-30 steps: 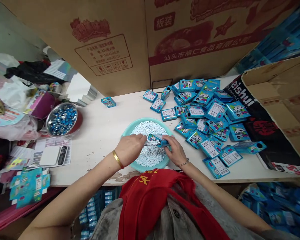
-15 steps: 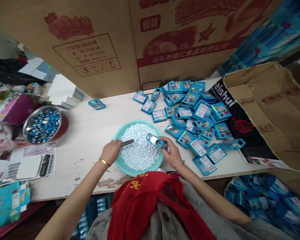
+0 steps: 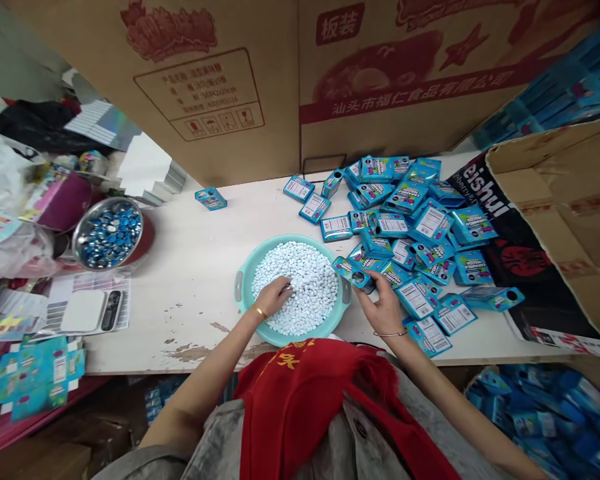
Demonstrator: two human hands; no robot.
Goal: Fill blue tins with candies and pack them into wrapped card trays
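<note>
My left hand [image 3: 274, 297] is down at the white candies [image 3: 300, 313] in a mint-green basin [image 3: 245, 267], closed around a small metal scoop [image 3: 288, 287]; most of the scoop is hidden by fingers and candies. Over the basin's right rim, my right hand [image 3: 383, 307] grips a small blue candy box [image 3: 349, 271] with a dark round hole near one end. Just beyond that hand lies a heap of similar blue boxes [image 3: 433, 223], some showing white label panels.
Large cartons [image 3: 220, 153] stand along the back. At left are a metal bowl [image 3: 141, 233] of blue wrapped pieces, a white scale [image 3: 83, 311] and flat blue cartons [image 3: 40, 377]. An open cardboard box [image 3: 555, 180] sits at right. One blue box [image 3: 211, 199] lies alone.
My left hand has moved rightward into the candies, taking the scoop with it. My right hand has shifted the box right, from above the candies to the basin's rim, turning its printed side up. The view has swung left.
</note>
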